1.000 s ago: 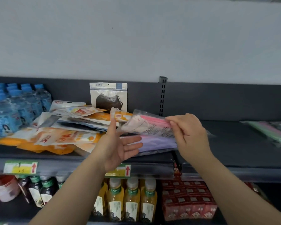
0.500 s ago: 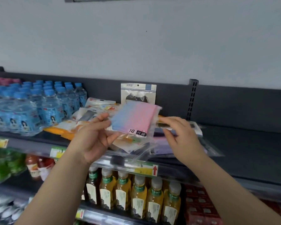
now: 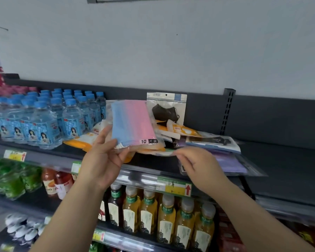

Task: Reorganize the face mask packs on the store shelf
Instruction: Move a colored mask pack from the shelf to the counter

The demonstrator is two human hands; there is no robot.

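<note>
Pinched with the left grip (image 3: 105,160), thumb in front and fingers behind, the lower edge of a clear plastic pack of blue-to-pink face masks (image 3: 133,120). Held it upright above the front of the dark grey shelf (image 3: 280,160), just right of the clear blue-capped water bottles (image 3: 44,124). Had behind it a loose heap of orange-and-white mask packs (image 3: 182,131) and a clear pouch with a black mask (image 3: 166,110) standing against the back panel. Hovered the right grip (image 3: 202,164) over the left end of a flat purple mask pack (image 3: 233,162) lying on the shelf, fingers loosely curled, pinching nothing visible; could not tell whether touching.
</note>
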